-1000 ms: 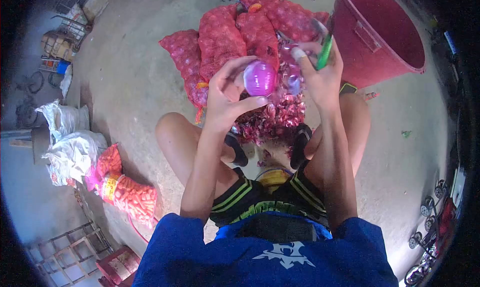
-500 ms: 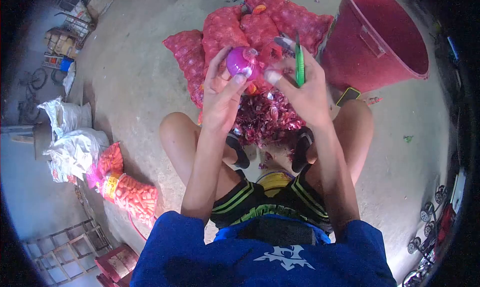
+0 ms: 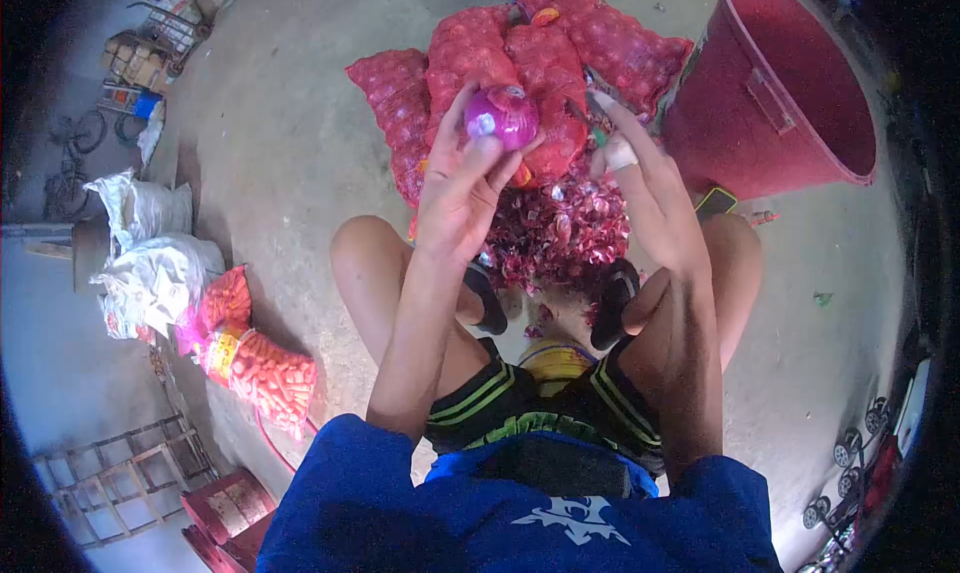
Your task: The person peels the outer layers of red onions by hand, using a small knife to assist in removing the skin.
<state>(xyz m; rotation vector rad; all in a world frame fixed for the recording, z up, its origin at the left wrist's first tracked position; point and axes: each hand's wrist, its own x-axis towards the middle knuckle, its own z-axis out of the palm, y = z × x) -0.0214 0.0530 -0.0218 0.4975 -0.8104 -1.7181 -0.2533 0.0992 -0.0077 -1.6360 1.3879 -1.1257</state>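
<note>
A shiny purple-red onion (image 3: 502, 116) rests in the fingers of my left hand (image 3: 455, 188), held up in front of the mesh sacks. My right hand (image 3: 645, 188) is to the right, apart from the onion, with its fingers curled round a green-handled knife (image 3: 599, 135). Only a bit of the green shows; the rest of the knife is mostly hidden by the hand. White wrapping covers the right thumb. Below both hands, a heap of dark red onion skins (image 3: 560, 235) lies on the floor between my feet.
Red mesh sacks of onions (image 3: 470, 53) lie just ahead. A large red tub (image 3: 730, 143) stands at the right, with a phone (image 3: 716, 202) on the floor near it. White sacks (image 3: 160, 278) and a bag of carrots (image 3: 270, 378) sit at the left.
My right hand has turned and drawn away from the onion, so the knife, upright and plain before, is now mostly hidden. The onion has turned in my left hand. The view has shifted slightly.
</note>
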